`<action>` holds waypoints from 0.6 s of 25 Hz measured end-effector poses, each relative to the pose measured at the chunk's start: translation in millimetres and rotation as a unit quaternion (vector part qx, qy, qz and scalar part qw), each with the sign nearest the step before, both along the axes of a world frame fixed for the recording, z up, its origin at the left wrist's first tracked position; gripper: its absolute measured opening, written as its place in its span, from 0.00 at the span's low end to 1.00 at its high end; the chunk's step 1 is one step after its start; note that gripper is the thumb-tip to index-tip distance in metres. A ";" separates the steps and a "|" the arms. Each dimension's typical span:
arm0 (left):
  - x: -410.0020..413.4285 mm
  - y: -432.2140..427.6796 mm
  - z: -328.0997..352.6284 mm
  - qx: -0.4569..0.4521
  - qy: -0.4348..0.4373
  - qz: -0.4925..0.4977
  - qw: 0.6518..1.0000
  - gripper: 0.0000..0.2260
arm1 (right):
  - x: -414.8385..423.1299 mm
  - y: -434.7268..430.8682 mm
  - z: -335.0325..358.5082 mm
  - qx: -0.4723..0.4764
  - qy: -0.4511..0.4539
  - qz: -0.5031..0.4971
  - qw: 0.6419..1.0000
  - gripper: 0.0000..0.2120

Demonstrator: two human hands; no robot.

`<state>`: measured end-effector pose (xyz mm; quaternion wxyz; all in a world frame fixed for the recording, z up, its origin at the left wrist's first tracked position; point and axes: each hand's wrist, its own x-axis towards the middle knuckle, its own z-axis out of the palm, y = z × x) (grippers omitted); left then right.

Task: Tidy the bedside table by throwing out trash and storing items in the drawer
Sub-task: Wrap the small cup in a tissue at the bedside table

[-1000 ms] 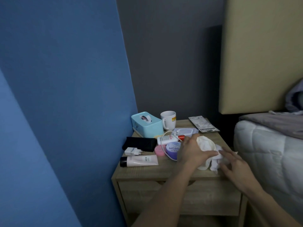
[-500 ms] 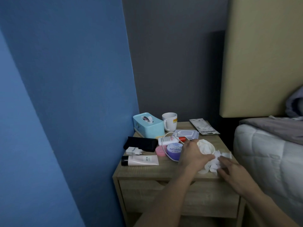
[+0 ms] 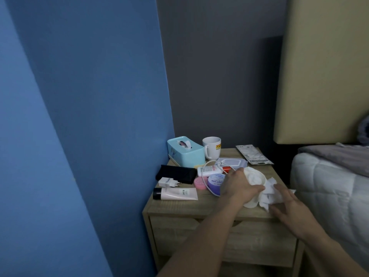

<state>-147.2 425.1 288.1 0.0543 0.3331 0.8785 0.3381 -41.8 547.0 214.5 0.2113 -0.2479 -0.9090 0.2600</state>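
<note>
A wooden bedside table (image 3: 175, 206) holds a white cup-shaped mask (image 3: 255, 176) and crumpled white tissues (image 3: 269, 194) at its right front. My left hand (image 3: 238, 186) curls over the mask, thumb pressed on the tissues. My right hand (image 3: 289, 208) lies on the tissues' near side, fingers apart. The drawer (image 3: 259, 246) below is closed. Also on top are a cream tube (image 3: 175, 193), a purple jar (image 3: 214, 181), a pink tin (image 3: 199, 183), a white charger (image 3: 167, 181) with its cable (image 3: 204, 176), a black pouch (image 3: 175, 173) and a red-capped tube (image 3: 209, 170).
At the back stand a teal tissue box (image 3: 185, 154), a white mug (image 3: 211, 147), a wipes pack (image 3: 229, 162) and a flat printed packet (image 3: 253, 155). A blue wall (image 3: 89, 116) borders the left side. A bed (image 3: 329, 186) with a beige headboard (image 3: 323, 76) stands at the right.
My left hand has closed further over the mask and tissues. My right hand slid from the tissues' top toward the table's front edge, bunching them against the left hand.
</note>
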 end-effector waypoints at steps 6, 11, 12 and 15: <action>8.8 -7.5 7.5 -0.005 -0.068 -0.014 0.998 0.40 | 9.5 -3.7 11.5 -0.023 0.014 0.008 1.000 0.36; 19.9 -47.9 14.4 -0.016 -0.052 0.005 0.999 0.35 | 26.8 -11.0 35.7 0.027 -0.019 0.024 0.999 0.35; 23.6 -61.4 18.7 -0.023 -0.033 0.008 0.999 0.33 | 31.4 -19.3 46.0 0.050 -0.021 0.020 0.998 0.33; 43.5 -117.0 26.6 -0.020 0.018 0.011 1.000 0.28 | 53.2 -63.6 73.1 0.117 -0.023 0.018 0.993 0.28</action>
